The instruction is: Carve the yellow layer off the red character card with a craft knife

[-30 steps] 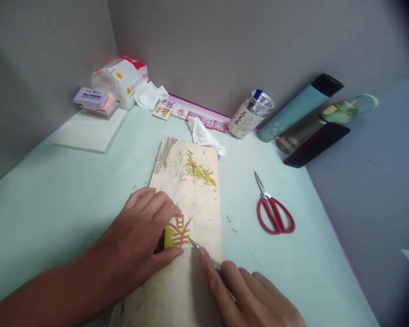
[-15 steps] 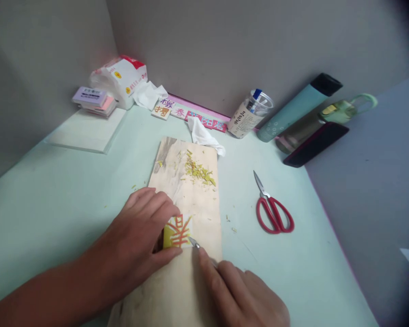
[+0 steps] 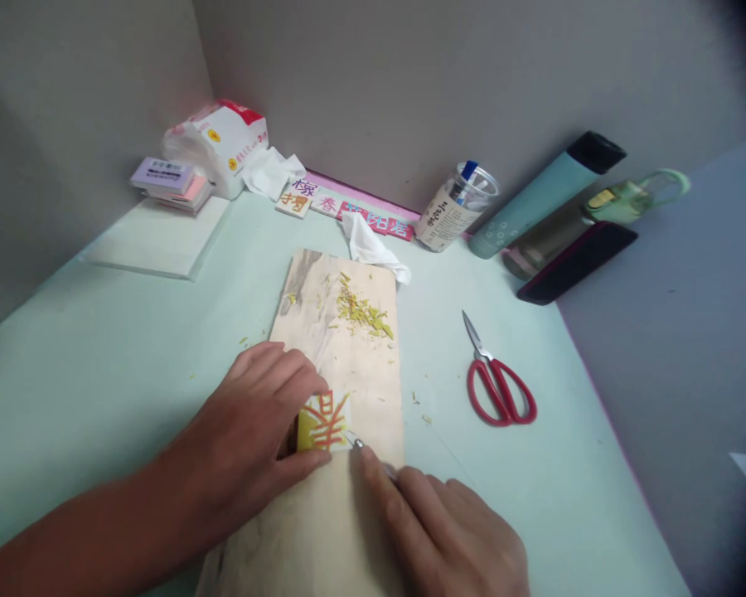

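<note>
My left hand (image 3: 273, 414) pinches a small square carving block (image 3: 324, 423) between its fingers and thumb, pressing it on the wooden board (image 3: 370, 398). The block's face is yellow and white, with a raised red-orange character. In my right hand (image 3: 441, 531) is a slim metal carving knife (image 3: 356, 444), index finger stretched along it. Its tip is at the block's right edge, by the lower strokes; whether it touches the surface is hard to tell. Yellow-green shavings (image 3: 364, 311) lie heaped on the far part of the board.
Red-handled scissors (image 3: 497, 377) lie right of the board. Behind it are a crumpled tissue (image 3: 373, 249), several carved character pieces (image 3: 348, 207) and a plastic cup (image 3: 453, 207) of pens. Bottles (image 3: 540, 199) and a dark phone (image 3: 578, 261) stand back right; a tissue pack (image 3: 217, 141) sits back left.
The knife tip has shifted very slightly, its blade now showing thinner beside the block. My left hand and the block have stayed in place.
</note>
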`<state>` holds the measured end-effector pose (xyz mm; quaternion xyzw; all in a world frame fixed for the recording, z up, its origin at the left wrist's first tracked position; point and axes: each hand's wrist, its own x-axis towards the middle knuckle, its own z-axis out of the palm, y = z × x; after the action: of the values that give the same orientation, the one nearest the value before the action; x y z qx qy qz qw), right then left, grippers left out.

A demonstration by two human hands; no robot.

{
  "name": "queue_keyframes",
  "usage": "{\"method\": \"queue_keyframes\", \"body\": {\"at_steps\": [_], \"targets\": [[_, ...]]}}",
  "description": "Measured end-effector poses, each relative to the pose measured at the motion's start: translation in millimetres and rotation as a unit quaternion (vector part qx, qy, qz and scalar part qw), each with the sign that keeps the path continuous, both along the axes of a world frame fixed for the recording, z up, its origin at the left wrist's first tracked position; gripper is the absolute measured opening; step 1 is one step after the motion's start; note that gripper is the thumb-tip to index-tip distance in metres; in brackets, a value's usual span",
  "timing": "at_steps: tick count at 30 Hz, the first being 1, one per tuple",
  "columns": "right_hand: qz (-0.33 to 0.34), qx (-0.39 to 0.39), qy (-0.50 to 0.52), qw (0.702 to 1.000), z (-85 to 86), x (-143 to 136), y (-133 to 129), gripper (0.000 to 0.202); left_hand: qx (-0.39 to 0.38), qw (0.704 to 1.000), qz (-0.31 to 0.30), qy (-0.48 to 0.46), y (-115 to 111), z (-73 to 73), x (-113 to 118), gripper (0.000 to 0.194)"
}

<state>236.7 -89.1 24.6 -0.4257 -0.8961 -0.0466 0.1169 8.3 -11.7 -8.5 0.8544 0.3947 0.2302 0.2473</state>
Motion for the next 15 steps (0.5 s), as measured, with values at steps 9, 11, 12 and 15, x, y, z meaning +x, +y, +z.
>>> {"method": "queue_keyframes", "body": {"at_steps": [9,11,12,15], "targets": [[0.048,-0.032,0.01,0.998,-3.6,11.9,4.4,0.041,-0.009,1.0,0.007,0.0,0.0,0.8,0.5,0.027],[0.059,-0.051,0.0,0.997,-4.9,15.1,4.8,0.042,-0.009,1.0,0.004,0.001,-0.2,0.9,0.8,0.028],[0.063,-0.059,-0.004,0.996,-5.6,16.6,4.8,0.042,-0.006,1.0,0.003,0.0,-0.2,0.8,0.7,0.028],[0.071,-0.073,-0.013,0.995,-7.5,21.0,4.3,0.043,0.0,1.0,0.001,-0.002,0.3,-0.1,-0.3,0.029]]}}
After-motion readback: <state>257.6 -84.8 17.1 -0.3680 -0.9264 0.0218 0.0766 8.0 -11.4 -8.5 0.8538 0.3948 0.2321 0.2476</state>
